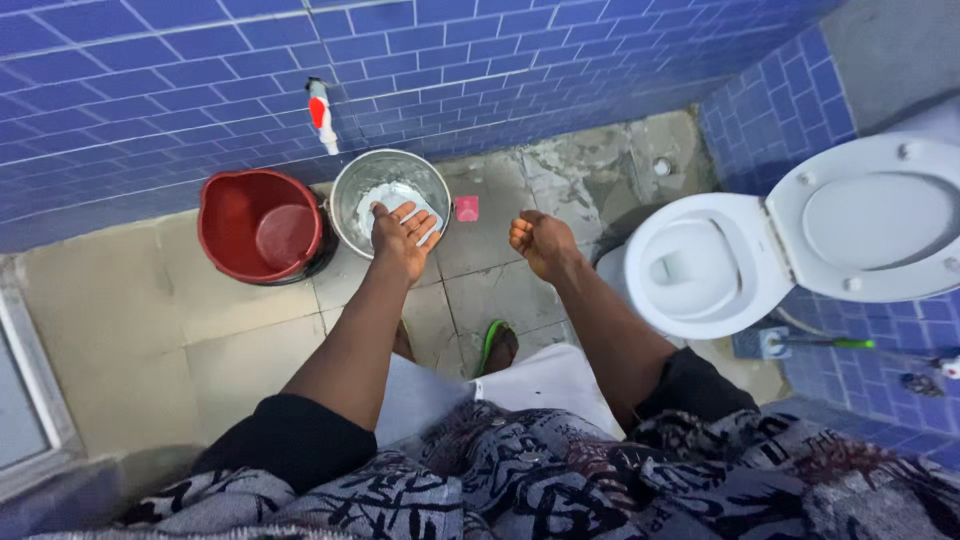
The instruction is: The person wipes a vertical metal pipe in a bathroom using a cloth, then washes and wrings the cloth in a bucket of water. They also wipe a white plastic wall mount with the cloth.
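My left hand reaches over a shiny metal bucket with white foamy water in it. Its fingers are wrapped over a pale blue pad, holding it above the bucket's near rim. My right hand hangs over the tiled floor as a closed fist, and nothing shows in it. It is between the metal bucket and the white toilet bowl, touching neither.
A red bucket stands left of the metal one under a wall tap. A small pink block lies on the floor. The toilet lid is up against the blue tiled wall. A long-handled brush lies at right.
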